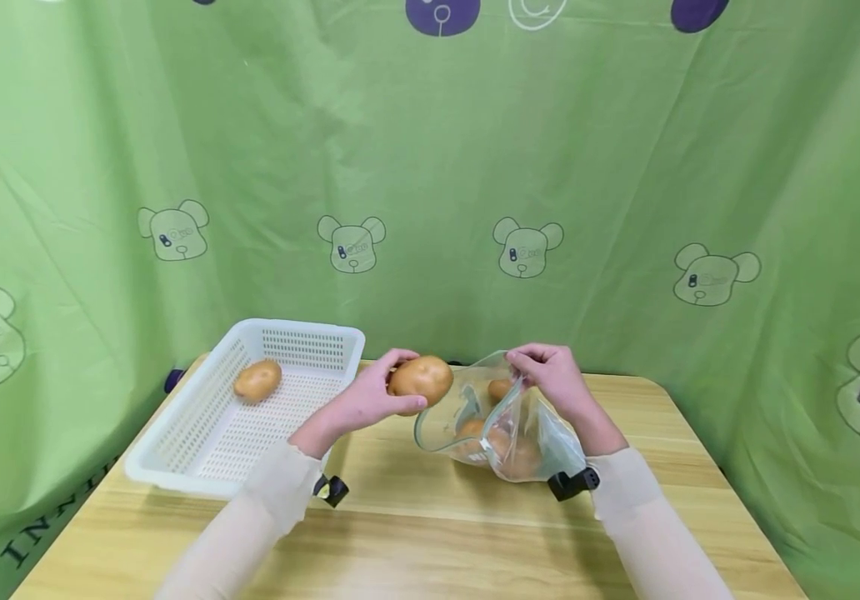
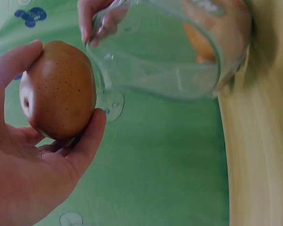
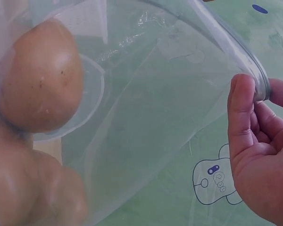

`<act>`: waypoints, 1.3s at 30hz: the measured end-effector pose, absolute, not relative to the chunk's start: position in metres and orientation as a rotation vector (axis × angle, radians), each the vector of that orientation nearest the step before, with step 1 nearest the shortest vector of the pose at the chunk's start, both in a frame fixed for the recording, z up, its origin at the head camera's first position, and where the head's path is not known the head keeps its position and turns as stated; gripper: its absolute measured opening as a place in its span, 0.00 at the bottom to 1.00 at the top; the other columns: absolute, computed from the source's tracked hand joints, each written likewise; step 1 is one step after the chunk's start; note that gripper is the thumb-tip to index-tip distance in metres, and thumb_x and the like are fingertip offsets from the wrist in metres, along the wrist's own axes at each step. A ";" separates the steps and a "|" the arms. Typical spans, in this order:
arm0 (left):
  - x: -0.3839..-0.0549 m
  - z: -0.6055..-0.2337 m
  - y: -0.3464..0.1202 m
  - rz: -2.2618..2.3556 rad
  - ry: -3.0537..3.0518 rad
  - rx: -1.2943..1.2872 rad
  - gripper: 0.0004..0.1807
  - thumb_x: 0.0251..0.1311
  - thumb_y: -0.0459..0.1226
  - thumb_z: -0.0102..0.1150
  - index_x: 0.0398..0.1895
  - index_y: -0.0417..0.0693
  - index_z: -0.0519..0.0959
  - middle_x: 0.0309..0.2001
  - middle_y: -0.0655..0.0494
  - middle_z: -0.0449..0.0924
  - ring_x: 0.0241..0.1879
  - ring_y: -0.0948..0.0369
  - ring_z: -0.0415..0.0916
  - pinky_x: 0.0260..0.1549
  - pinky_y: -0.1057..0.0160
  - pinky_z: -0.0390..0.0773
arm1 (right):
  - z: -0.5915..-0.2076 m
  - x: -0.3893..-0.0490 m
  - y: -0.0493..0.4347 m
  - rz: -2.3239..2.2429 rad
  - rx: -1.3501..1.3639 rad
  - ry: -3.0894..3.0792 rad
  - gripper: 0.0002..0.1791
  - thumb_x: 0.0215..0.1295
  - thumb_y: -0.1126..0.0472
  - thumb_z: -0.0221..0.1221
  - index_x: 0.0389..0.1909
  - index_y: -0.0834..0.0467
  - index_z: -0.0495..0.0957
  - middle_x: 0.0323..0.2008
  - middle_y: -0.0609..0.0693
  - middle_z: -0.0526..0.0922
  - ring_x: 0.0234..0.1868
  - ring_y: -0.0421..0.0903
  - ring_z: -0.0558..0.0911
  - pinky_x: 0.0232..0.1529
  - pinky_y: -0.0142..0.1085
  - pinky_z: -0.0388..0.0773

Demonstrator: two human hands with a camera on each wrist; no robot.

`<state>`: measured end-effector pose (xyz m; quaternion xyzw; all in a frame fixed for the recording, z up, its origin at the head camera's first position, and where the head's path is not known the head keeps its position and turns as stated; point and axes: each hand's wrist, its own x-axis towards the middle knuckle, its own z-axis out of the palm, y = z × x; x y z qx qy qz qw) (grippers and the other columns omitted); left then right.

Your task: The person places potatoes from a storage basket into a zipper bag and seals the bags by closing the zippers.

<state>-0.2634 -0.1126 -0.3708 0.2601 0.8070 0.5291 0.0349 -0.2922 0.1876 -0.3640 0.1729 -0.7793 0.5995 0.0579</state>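
My left hand (image 1: 366, 398) grips a brown potato (image 1: 421, 379) between thumb and fingers, just left of a clear zip bag's mouth. In the left wrist view the speckled potato (image 2: 61, 89) is apart from the bag's rim (image 2: 217, 70). My right hand (image 1: 556, 377) pinches the top edge of the clear zip bag (image 1: 505, 417), whose mouth gapes toward the left. Several potatoes lie inside the bag, seen through the plastic; one potato (image 3: 42, 77) shows large in the right wrist view, where the right hand (image 3: 259, 146) holds the rim between thumb and finger.
A white slotted basket (image 1: 175, 479) stands on the left of the wooden table (image 1: 430, 533), with a single potato (image 1: 258, 381) in it. Behind the table hangs a green curtain (image 1: 430, 167) with bear prints. Small black devices sit at both wrists.
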 end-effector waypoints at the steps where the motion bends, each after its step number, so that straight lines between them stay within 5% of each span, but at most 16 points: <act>1: -0.262 -0.372 -0.109 1.623 2.469 0.807 0.35 0.51 0.39 0.68 0.63 0.45 0.64 0.53 0.44 0.72 0.49 0.53 0.74 0.44 0.56 0.77 | -0.365 -0.293 0.188 1.818 0.522 -2.364 0.16 0.66 0.63 0.57 0.41 0.76 0.77 0.23 0.55 0.79 0.21 0.40 0.77 0.24 0.32 0.79; 23: -0.264 -0.395 -0.063 1.435 2.622 0.928 0.37 0.50 0.43 0.70 0.63 0.45 0.65 0.55 0.51 0.73 0.49 0.60 0.73 0.49 0.61 0.73 | -0.363 -0.297 0.188 1.843 0.503 -2.368 0.16 0.68 0.64 0.54 0.41 0.78 0.75 0.21 0.47 0.78 0.22 0.39 0.77 0.25 0.30 0.77; 32: -0.268 -0.403 -0.045 1.245 2.882 0.968 0.38 0.48 0.52 0.69 0.62 0.50 0.68 0.51 0.55 0.75 0.46 0.61 0.74 0.43 0.62 0.75 | -0.362 -0.297 0.187 1.822 0.527 -2.357 0.18 0.68 0.63 0.55 0.42 0.79 0.74 0.20 0.46 0.78 0.21 0.38 0.76 0.24 0.29 0.76; 39: -0.275 -0.408 -0.037 1.299 2.769 1.012 0.37 0.50 0.47 0.70 0.62 0.45 0.67 0.51 0.52 0.74 0.44 0.61 0.73 0.42 0.65 0.75 | -0.364 -0.298 0.187 1.824 0.535 -2.353 0.18 0.68 0.63 0.55 0.43 0.79 0.74 0.20 0.46 0.78 0.22 0.38 0.77 0.25 0.30 0.77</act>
